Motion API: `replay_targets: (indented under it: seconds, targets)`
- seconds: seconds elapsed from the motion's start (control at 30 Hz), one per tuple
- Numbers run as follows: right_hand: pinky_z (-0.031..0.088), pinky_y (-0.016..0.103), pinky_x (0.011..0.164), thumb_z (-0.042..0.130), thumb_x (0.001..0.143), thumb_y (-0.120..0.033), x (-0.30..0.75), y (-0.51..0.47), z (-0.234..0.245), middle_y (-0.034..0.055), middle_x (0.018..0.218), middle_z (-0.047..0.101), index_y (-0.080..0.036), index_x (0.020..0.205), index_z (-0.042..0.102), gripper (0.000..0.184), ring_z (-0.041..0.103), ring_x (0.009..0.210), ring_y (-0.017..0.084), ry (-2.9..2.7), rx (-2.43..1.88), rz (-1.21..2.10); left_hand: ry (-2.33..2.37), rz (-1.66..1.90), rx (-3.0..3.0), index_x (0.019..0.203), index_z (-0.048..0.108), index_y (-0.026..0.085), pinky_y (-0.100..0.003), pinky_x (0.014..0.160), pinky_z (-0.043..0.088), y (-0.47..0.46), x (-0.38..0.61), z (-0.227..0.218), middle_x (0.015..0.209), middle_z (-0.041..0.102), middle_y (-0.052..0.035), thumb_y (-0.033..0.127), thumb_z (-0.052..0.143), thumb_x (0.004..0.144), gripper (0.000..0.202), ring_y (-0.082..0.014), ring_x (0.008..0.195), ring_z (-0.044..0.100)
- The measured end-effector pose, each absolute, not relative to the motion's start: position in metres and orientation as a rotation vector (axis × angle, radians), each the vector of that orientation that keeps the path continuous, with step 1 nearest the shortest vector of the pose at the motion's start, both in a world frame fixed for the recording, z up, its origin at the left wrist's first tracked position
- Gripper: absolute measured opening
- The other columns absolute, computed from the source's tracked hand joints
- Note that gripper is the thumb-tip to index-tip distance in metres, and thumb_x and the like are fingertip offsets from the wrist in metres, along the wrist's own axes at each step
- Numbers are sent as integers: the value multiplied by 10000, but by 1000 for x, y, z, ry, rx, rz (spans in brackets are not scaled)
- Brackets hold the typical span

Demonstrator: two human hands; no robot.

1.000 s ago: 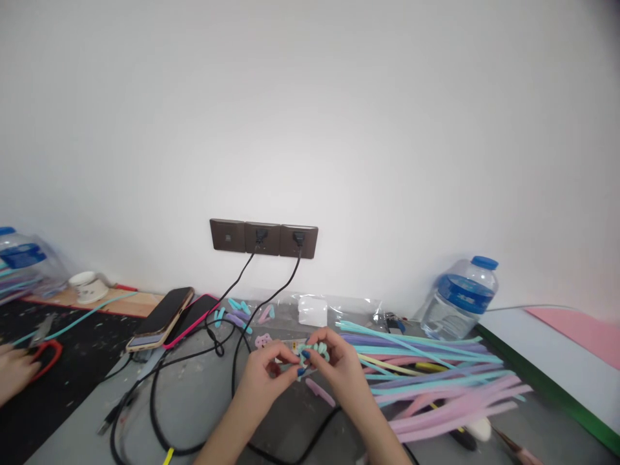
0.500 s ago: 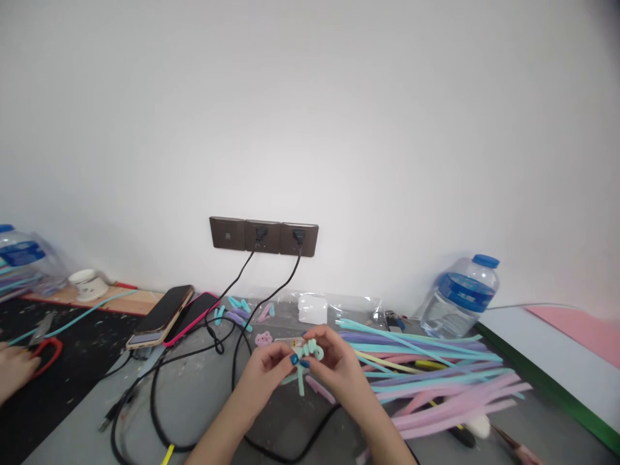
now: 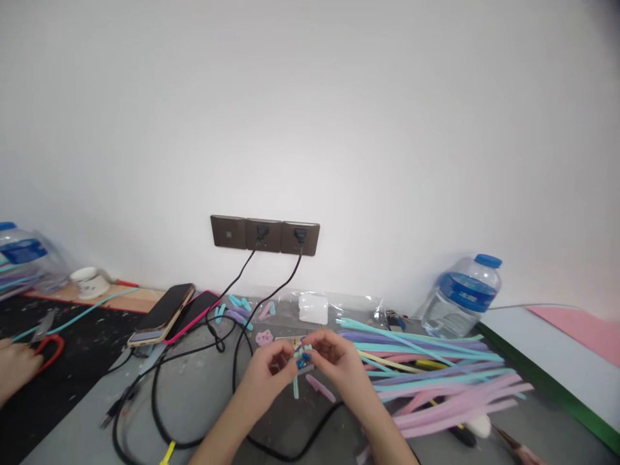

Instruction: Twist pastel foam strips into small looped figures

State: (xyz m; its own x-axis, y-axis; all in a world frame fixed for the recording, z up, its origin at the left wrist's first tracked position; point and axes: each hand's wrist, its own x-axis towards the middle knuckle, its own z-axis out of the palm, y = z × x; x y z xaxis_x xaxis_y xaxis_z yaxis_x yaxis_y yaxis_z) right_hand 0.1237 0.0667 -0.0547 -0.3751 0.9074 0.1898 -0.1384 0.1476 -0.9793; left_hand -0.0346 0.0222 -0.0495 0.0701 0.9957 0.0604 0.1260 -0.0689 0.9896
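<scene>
Near the front middle of the table, my left hand (image 3: 266, 376) and my right hand (image 3: 340, 367) meet fingertip to fingertip. Both are closed on a mint-green pipe cleaner (image 3: 296, 387). Its coiled part is mostly covered by my fingers, and a straight end hangs below my left fingertips. Just behind my left hand lies a small pink curled pipe-cleaner piece (image 3: 264, 338). A folded pink pipe-cleaner piece (image 3: 320, 388) rests on the table beneath my right hand.
Long pastel pipe cleaners (image 3: 436, 368) spread to the right, before a water bottle (image 3: 462, 297). Black cables (image 3: 234, 361) loop across the left side near two phones (image 3: 162, 313). At far left, another person's hand (image 3: 17, 368) is by red-handled scissors (image 3: 54, 352).
My fingers have closed further around the pipe cleaner, covering the coil that showed before. The hanging end has shifted slightly left. The surroundings look the same.
</scene>
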Motion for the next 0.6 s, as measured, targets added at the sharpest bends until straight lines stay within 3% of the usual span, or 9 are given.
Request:
replay_targets:
  seconds: [0.27, 0.47, 0.6]
  targets:
    - [508, 284, 652, 743, 708, -384, 125, 67, -55, 64, 864, 696, -184, 957, 682, 326, 629, 755, 185, -1535, -773, 1453, 1225, 1261, 1332, 624, 503, 175, -196, 520, 308, 21, -34, -45, 606, 419, 39, 415, 583, 785, 300, -109, 567, 382]
    - [501, 269, 572, 710, 724, -437, 125, 70, -59, 28, 673, 664, -169, 797, 673, 280, 614, 610, 157, -1479, -815, 1434, 1157, 1138, 1304, 721, 585, 156, -194, 489, 297, 21, -31, -48, 610, 436, 35, 446, 579, 792, 299, -105, 547, 376]
    - [500, 265, 601, 705, 732, -390, 124, 70, -63, 19, 679, 652, -172, 747, 649, 226, 617, 645, 161, -1564, -838, 1348, 1192, 1170, 1389, 768, 609, 148, -202, 518, 344, 20, -31, -51, 657, 508, 2, 425, 573, 809, 283, -129, 601, 450]
